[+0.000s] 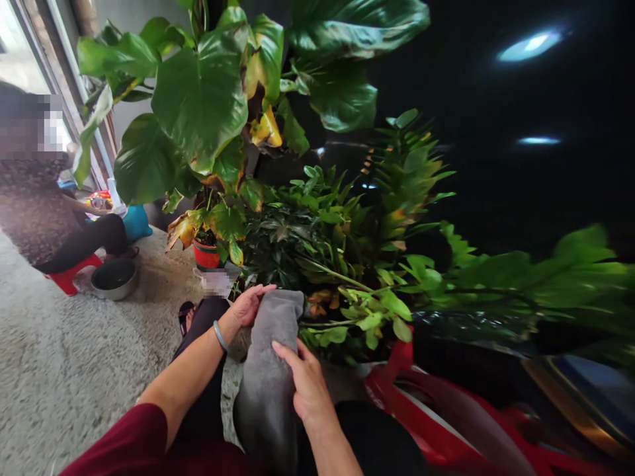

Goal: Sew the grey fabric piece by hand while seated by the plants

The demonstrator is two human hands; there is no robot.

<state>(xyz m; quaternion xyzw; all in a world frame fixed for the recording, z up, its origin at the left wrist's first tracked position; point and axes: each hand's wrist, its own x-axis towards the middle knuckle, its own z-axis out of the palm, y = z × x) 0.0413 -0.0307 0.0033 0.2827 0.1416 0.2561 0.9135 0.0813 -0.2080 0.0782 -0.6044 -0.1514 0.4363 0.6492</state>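
A long piece of soft grey plush cloth [272, 330] hangs in front of me, its upper end near the plants and its lower end over my lap. My right hand [308, 382] grips its right side, thumb lying across the front and the other fingers partly behind. At the cloth's upper left edge is my left hand [248, 306], fingers stretched out and fingertips touching the top corner. A bracelet [221, 337] circles my left wrist. What lies behind the cloth is hidden.
Leafy potted plants crowd the far side, one in a red pot [207, 254]. To the right stands a red and black motorbike-like body [426, 410]. At left another person [44, 205] sits on a red stool [74, 272] beside a dark basin [114, 278].
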